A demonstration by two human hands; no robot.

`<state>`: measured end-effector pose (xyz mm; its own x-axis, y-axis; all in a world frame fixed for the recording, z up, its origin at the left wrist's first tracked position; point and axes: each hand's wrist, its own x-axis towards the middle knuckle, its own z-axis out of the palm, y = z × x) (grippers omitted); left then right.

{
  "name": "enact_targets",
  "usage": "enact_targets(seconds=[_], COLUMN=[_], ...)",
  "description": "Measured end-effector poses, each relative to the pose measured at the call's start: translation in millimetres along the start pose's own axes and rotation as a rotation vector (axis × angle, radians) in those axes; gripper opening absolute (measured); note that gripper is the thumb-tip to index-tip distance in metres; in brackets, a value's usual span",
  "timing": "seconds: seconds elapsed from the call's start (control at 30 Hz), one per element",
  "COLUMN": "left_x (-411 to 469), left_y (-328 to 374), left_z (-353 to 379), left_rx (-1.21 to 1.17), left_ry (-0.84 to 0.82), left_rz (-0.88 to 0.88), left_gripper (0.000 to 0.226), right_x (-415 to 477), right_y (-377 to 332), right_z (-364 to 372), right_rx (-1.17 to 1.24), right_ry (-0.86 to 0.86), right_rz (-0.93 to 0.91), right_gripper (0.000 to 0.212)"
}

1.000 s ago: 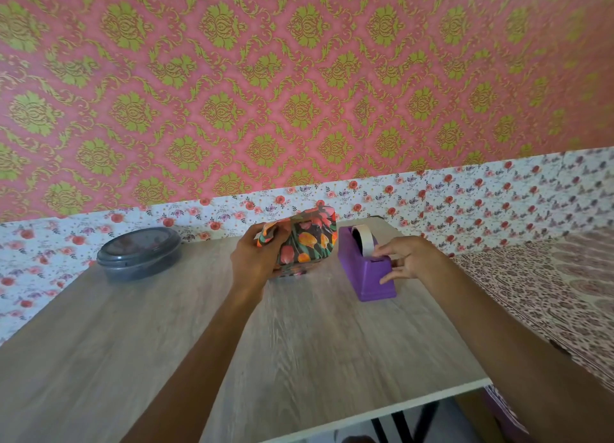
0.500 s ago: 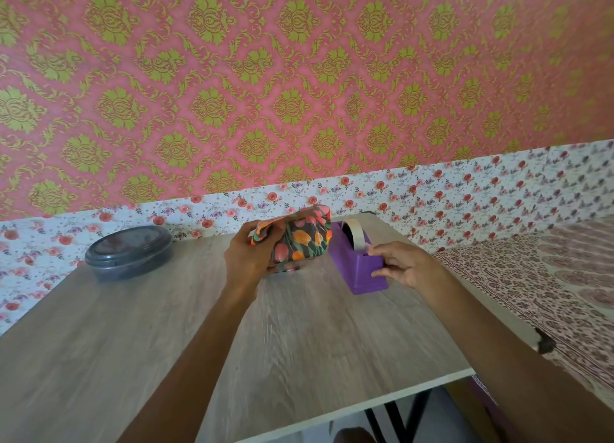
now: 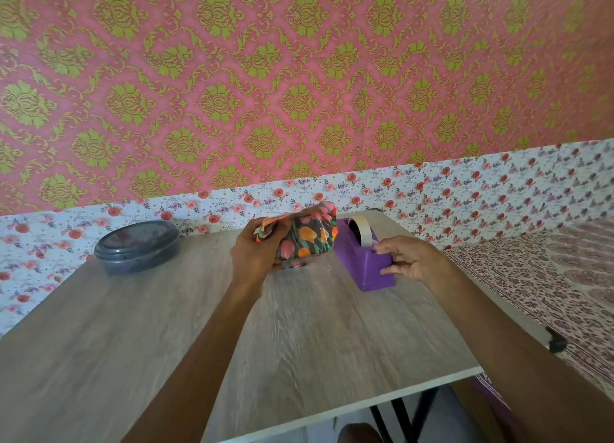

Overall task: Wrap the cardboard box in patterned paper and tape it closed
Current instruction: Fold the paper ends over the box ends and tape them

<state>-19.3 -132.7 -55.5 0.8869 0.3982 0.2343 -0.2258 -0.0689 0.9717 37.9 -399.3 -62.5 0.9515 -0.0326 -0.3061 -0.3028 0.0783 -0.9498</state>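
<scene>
Pinching tape end (image 3: 370, 243) now, right hand (image 3: 410, 260), left hand (image 3: 254, 256) still holding box (image 3: 307, 236)

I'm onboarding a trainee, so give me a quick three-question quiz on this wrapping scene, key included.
1. True or false: the left hand grips the wrapped box.
2. The right hand touches: A) the purple dispenser B) the box C) nothing.
3. What sits on the table left of the box?
Key: 1 true; 2 A; 3 a dark lidded container.
</scene>
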Motion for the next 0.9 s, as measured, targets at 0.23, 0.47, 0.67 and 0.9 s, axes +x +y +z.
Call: enact_targets(seconds=[0.23,0.47,0.67,0.9], left_x=[0,-3,-2,-4], left_y=[0,3,3,5], left_z=[1,2,1,3], left_rx=[-0.012,-0.018,-0.006,-0.019], left_ry=[0.009,0.005,0.003,-0.016], left_rz=[-0.008,-0.006,-0.002,0.006], left_gripper=[0.016,0.017,0.016,0.015], right_x=[5,5,10,19], right_y=[-1,8,17,32], right_z=[-9,-14,-13,-9], right_rx=[-0.137,-0.105,-0.082,-0.418], right_ry=[-0.050,-0.059,0.046,0.366], right_rz=[0.047,0.023,-0.097,-0.202], right_gripper=[0.006,0.008,0.016,0.015])
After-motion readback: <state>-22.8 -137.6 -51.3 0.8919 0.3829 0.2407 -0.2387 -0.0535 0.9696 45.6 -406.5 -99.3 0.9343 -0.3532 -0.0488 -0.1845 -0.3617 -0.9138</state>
